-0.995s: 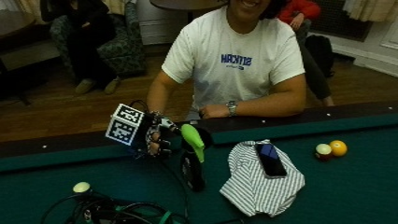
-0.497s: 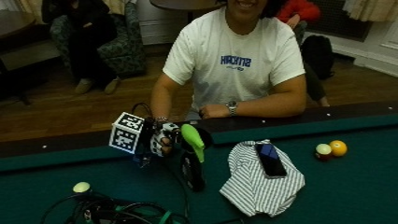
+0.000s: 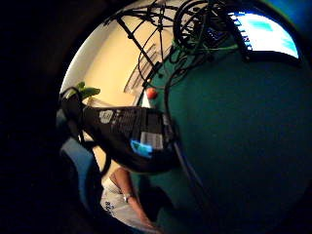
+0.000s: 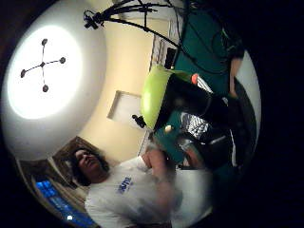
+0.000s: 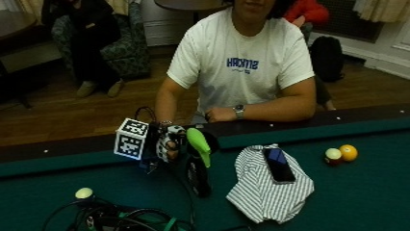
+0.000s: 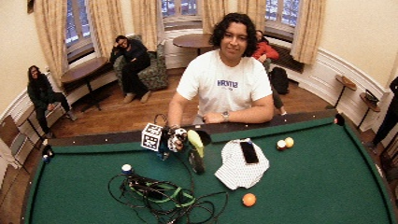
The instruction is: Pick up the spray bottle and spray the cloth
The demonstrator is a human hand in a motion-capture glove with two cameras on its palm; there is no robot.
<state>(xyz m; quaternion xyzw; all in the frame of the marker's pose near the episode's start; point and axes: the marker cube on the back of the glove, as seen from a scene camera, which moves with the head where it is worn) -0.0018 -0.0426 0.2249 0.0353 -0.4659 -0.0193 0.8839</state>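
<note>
The spray bottle (image 5: 198, 174) has a black body and a green head and stands about upright on the green felt, left of the cloth. My gloved right hand (image 5: 168, 147) holds it at the neck, just under the green head, fingers curled round it. Both palm views show the bottle close to the palm: its black labelled body (image 3: 127, 132) and its green head (image 4: 156, 94). The striped cloth (image 5: 264, 195) lies crumpled on the felt to the bottle's right, with a dark phone (image 5: 279, 164) on top of it. The wide view shows bottle (image 6: 196, 159) and cloth (image 6: 238, 171) side by side.
Two balls (image 5: 340, 154) lie right of the cloth. A white ball (image 5: 84, 193) and a tangle of cables (image 5: 121, 219) sit at the front left. An orange ball (image 6: 249, 199) lies in front of the cloth. The person's bare hand (image 5: 219, 114) rests on the table rail (image 5: 359, 115).
My hand has moved down and a little right, in against the bottle's neck. The bottle, cloth and balls stay where they were.
</note>
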